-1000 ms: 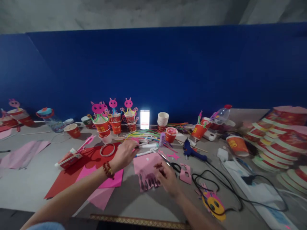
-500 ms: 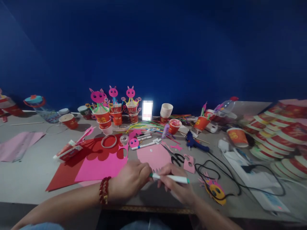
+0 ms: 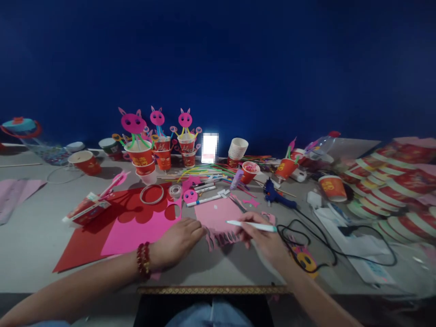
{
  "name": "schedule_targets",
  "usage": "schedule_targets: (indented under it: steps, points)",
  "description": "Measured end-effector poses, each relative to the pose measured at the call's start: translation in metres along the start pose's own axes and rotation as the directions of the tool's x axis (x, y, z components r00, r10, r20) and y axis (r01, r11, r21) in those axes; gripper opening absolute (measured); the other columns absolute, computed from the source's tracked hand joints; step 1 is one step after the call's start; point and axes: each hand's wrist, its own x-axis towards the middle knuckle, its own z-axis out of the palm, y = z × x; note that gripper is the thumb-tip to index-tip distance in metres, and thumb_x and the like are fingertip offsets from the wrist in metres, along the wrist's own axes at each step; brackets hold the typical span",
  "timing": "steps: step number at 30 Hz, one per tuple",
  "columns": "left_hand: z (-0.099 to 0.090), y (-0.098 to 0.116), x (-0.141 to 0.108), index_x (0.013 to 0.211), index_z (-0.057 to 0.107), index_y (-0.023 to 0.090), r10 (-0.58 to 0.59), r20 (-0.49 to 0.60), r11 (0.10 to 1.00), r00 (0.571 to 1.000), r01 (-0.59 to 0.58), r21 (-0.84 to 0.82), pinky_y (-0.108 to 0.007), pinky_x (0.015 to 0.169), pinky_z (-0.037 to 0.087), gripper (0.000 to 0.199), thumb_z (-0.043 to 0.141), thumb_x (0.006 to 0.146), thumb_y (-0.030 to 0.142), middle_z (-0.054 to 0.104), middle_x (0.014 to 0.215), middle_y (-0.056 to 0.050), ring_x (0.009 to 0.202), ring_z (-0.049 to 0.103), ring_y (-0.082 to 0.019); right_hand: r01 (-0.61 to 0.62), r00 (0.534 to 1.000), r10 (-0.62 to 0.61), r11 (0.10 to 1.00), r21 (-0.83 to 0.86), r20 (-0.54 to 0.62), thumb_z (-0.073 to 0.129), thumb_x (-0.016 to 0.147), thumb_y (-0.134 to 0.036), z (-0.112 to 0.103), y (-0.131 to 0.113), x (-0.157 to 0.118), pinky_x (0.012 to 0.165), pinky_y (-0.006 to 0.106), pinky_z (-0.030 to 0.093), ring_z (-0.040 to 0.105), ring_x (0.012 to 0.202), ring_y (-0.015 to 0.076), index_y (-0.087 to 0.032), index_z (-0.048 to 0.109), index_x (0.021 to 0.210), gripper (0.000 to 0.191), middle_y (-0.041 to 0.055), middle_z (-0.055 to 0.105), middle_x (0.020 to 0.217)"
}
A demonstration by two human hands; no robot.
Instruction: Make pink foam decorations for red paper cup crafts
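A pale pink paper (image 3: 216, 212) lies in front of me, its near edge cut into curling strips. My right hand (image 3: 260, 240) grips a white marker (image 3: 257, 225) over the paper's right side, its uncapped tip pointing left. On the left edge of that paper rests my left hand (image 3: 177, 240), palm down with the fingers bent and pressed together; what may be under them is hidden. A bright pink sheet (image 3: 136, 236) and a red sheet (image 3: 80, 247) lie left of it.
Behind the papers stand cups with pink paper figures (image 3: 138, 156), a roll of tape (image 3: 175, 191), markers (image 3: 206, 200) and coloured sticks. Black scissors lie partly hidden beyond my right hand. To the right are a blue glue gun (image 3: 277, 196), its black cable (image 3: 316, 256) and stacked cups (image 3: 391, 181).
My hands have moved apart; the marker's green end is no longer at my left hand and its tip shows. My right hand has risen over the pink paper. The view has shifted slightly.
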Motion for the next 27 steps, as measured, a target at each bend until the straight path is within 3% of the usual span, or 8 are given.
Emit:
schedule_targets:
  steps: [4, 7, 11, 17, 21, 27]
  points:
    - [0.014, -0.002, 0.011, 0.098, 0.055, 0.019, 0.012, 0.0, 0.999, 1.0, -0.012, 0.049, -0.036, 0.082, 0.043, 0.012, 0.044, 0.097, 0.017, 0.062, 0.093, -0.006, 0.087, 0.055, -0.022, 0.043, 0.995, -0.035, 0.995, -0.087, 0.094, 0.069, 0.079, -0.034, 0.024, 0.019, 0.02, 0.048, 0.023, 0.042, 0.054, 0.05, 0.0116, -0.02, 0.057, 0.077, 0.018, -0.0042, 0.06, 0.059]
    - [0.02, -0.005, 0.006, 0.109, 0.056, 0.019, 0.055, -0.027, 0.997, 0.998, -0.053, 0.059, -0.037, 0.08, 0.042, 0.017, 0.042, 0.098, 0.017, 0.062, 0.092, -0.005, 0.084, 0.055, -0.021, 0.073, 0.993, -0.059, 0.987, -0.144, 0.1, 0.062, 0.079, -0.028, 0.03, 0.022, 0.027, 0.044, 0.022, 0.035, 0.046, 0.044, 0.0102, -0.022, 0.051, 0.068, 0.017, -0.0062, 0.053, 0.051]
    - [0.021, -0.005, 0.002, 0.128, 0.053, 0.022, 0.086, -0.05, 0.993, 0.995, -0.081, 0.089, -0.04, 0.087, 0.044, 0.034, 0.048, 0.095, 0.014, 0.061, 0.102, -0.009, 0.093, 0.054, -0.024, 0.111, 0.991, -0.091, 0.97, -0.217, 0.099, 0.06, 0.079, -0.027, 0.036, 0.026, 0.034, 0.044, 0.022, 0.033, 0.043, 0.046, 0.0101, -0.022, 0.052, 0.071, 0.012, -0.0065, 0.05, 0.055]
    - [0.02, -0.005, 0.003, 0.135, 0.051, 0.027, 0.103, -0.09, 0.994, 0.991, -0.101, 0.034, -0.049, 0.108, 0.037, 0.041, 0.053, 0.094, 0.021, 0.046, 0.142, -0.012, 0.127, 0.043, -0.03, 0.199, 0.98, -0.193, 0.929, -0.313, 0.05, 0.057, 0.078, -0.024, 0.037, 0.042, 0.037, 0.048, 0.024, 0.033, 0.041, 0.047, 0.0113, -0.022, 0.05, 0.064, 0.016, -0.0059, 0.046, 0.054]
    - [0.027, -0.009, 0.003, 0.134, 0.053, 0.032, 0.093, -0.083, 0.996, 0.992, -0.094, -0.009, -0.051, 0.109, 0.038, 0.041, 0.057, 0.093, 0.027, 0.047, 0.142, -0.012, 0.127, 0.045, -0.03, 0.19, 0.982, -0.182, 0.918, -0.347, 0.055, 0.054, 0.078, -0.021, 0.034, 0.048, 0.036, 0.048, 0.024, 0.031, 0.04, 0.047, 0.011, -0.022, 0.052, 0.065, 0.014, -0.0051, 0.045, 0.055]
    - [0.036, -0.01, 0.003, 0.133, 0.055, 0.03, 0.067, -0.069, 0.998, 0.995, -0.066, 0.022, -0.052, 0.11, 0.036, 0.039, 0.057, 0.094, 0.026, 0.048, 0.143, -0.013, 0.129, 0.045, -0.03, 0.199, 0.979, -0.165, 0.889, -0.412, 0.117, 0.052, 0.08, -0.022, 0.034, 0.047, 0.038, 0.049, 0.025, 0.033, 0.043, 0.05, 0.0116, -0.021, 0.054, 0.067, 0.014, -0.004, 0.049, 0.056]
